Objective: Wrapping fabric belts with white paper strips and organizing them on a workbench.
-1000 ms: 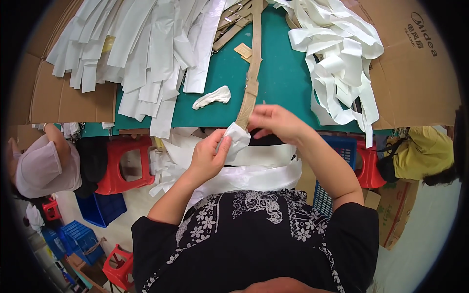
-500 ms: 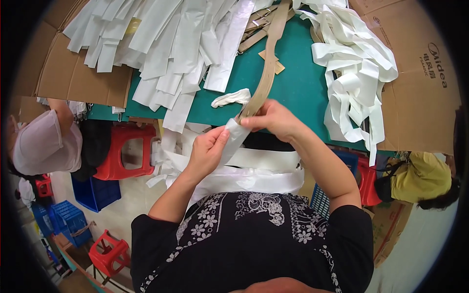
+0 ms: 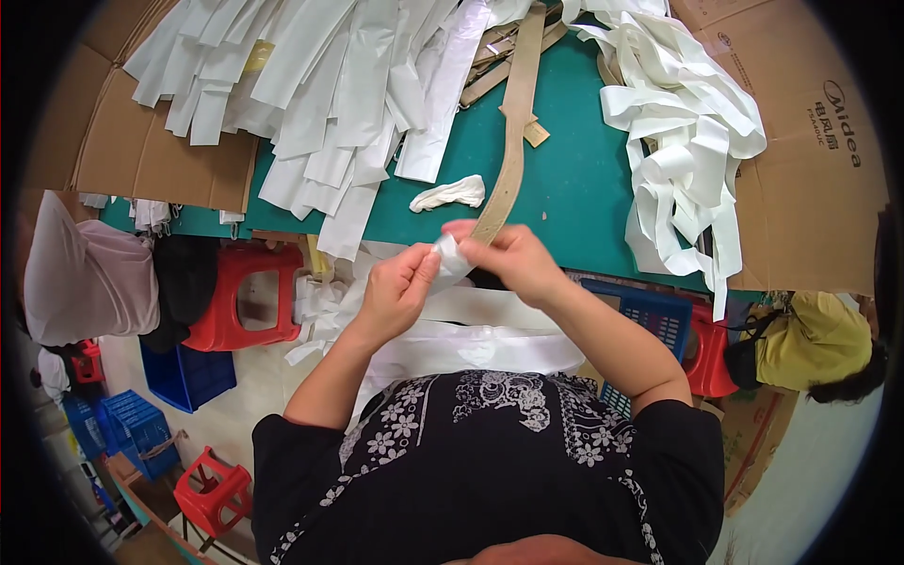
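A tan belt (image 3: pixel 520 85) runs from the far side of the green table down to my hands. Its near end meets the mouth of a narrow white plastic sleeve (image 3: pixel 452 266); how far the belt reaches inside is hidden by my fingers. My left hand (image 3: pixel 395 285) pinches the sleeve's edge between thumb and fingers. Close beside it, my right hand (image 3: pixel 516 262) is closed around the belt's end at the opening, its fingertips slightly blurred. Just beyond my hands lies a crumpled white cloth (image 3: pixel 449 193). A small tan tag (image 3: pixel 537 133) lies partly under the belt.
Many flat white sleeves (image 3: pixel 325 104) are heaped at the far left, and tangled white strips (image 3: pixel 692 151) at the right. More tan belts (image 3: pixel 490 80) lie at the back. Cardboard (image 3: pixel 151 155) flanks the table. Red stools (image 3: pixel 221 311), blue crates (image 3: pixel 141 424) and two people are around.
My right hand has turned and shifted slightly toward me along the belt, its fingers now closer to the sleeve's mouth. The belt lies straighter. My left hand has barely moved.
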Motion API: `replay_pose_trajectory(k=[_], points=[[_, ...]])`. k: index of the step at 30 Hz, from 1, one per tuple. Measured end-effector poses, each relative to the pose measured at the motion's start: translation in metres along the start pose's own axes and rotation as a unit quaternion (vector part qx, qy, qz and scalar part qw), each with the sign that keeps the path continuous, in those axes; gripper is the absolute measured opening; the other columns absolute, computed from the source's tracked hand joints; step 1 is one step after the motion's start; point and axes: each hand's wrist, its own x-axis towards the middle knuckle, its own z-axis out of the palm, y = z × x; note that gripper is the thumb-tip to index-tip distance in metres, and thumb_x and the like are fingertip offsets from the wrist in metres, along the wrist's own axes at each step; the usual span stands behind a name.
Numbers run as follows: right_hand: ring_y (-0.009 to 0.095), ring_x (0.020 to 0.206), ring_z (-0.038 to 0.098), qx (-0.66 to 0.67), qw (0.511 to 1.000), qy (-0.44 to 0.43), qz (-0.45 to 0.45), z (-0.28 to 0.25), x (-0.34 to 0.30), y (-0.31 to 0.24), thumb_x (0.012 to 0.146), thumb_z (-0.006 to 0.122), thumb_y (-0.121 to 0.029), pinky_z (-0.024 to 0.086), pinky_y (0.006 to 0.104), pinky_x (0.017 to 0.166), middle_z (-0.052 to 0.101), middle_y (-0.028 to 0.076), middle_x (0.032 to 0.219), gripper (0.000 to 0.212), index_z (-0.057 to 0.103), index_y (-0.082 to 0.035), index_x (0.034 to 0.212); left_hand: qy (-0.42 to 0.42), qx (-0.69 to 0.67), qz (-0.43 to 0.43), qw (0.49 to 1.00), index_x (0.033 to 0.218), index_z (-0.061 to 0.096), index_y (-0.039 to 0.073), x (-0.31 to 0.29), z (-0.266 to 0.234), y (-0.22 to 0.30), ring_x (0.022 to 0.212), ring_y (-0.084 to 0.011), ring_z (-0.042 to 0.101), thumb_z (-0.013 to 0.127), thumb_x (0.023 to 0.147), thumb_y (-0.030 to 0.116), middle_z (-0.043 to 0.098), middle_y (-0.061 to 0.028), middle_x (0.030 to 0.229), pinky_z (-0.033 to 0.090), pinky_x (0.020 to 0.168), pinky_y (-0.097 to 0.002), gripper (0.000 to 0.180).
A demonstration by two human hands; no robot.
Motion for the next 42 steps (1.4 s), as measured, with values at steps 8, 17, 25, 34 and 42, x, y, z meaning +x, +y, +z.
replay_pose_trajectory(k=[8,17,25,34,42], points=[[0.01,0.094,0.052,-0.052,0.993,0.069,-0.081,0.025,0.001,0.009,0.084,0.065,-0.018,0.043,0.0275,0.081,0.054,0.001,0.108,0.023,0.063,-0.001,0.1,0.001,-0.032,-0.002,0.999,0.096,0.06,0.001,-0.008,-0.015,-0.012,0.06,-0.0065,0.044,0.049,0.094,0.017,0.052,-0.0012,0.066,0.037,0.054,-0.023,0.02],[0.018,0.088,0.055,0.428,0.9,0.002,-0.078,-0.017,0.047,-0.023,0.095,0.042,-0.037,0.042,0.0396,0.087,0.056,0.005,0.095,0.035,0.047,-0.015,0.122,-0.005,0.047,0.013,0.999,0.091,0.06,-0.001,-0.029,-0.054,-0.05,0.063,-0.0048,0.043,0.05,0.094,0.016,0.053,0.0025,0.069,0.037,0.056,-0.0208,0.021],[0.023,0.099,0.058,0.146,0.939,0.163,-0.264,0.048,0.007,-0.015,0.098,0.04,-0.028,0.048,0.0375,0.086,0.059,0.014,0.106,0.039,0.038,-0.002,0.127,0.038,0.001,0.046,0.998,0.096,0.061,-0.002,-0.016,-0.025,-0.02,0.065,-0.0068,0.049,0.05,0.093,0.015,0.058,-0.0027,0.072,0.041,0.06,-0.0223,0.02],[0.018,0.111,0.052,0.063,0.981,0.059,-0.172,0.06,-0.002,0.017,0.091,0.052,-0.01,0.042,0.0302,0.092,0.049,0.013,0.128,0.034,0.048,0.001,0.124,0.083,-0.035,0.092,0.992,0.095,0.061,-0.001,-0.004,-0.017,-0.015,0.062,-0.0078,0.049,0.049,0.094,0.015,0.058,-0.0028,0.069,0.041,0.057,-0.0237,0.02],[0.023,0.107,0.053,0.488,0.86,0.013,-0.153,-0.018,0.022,-0.029,0.094,0.042,-0.041,0.033,0.0507,0.101,0.057,0.006,0.11,0.043,0.038,-0.016,0.129,0.042,0.045,0.009,0.998,0.096,0.061,-0.002,-0.013,-0.029,-0.057,0.064,-0.0081,0.05,0.05,0.093,0.015,0.06,-0.0017,0.07,0.042,0.059,-0.0238,0.02]])
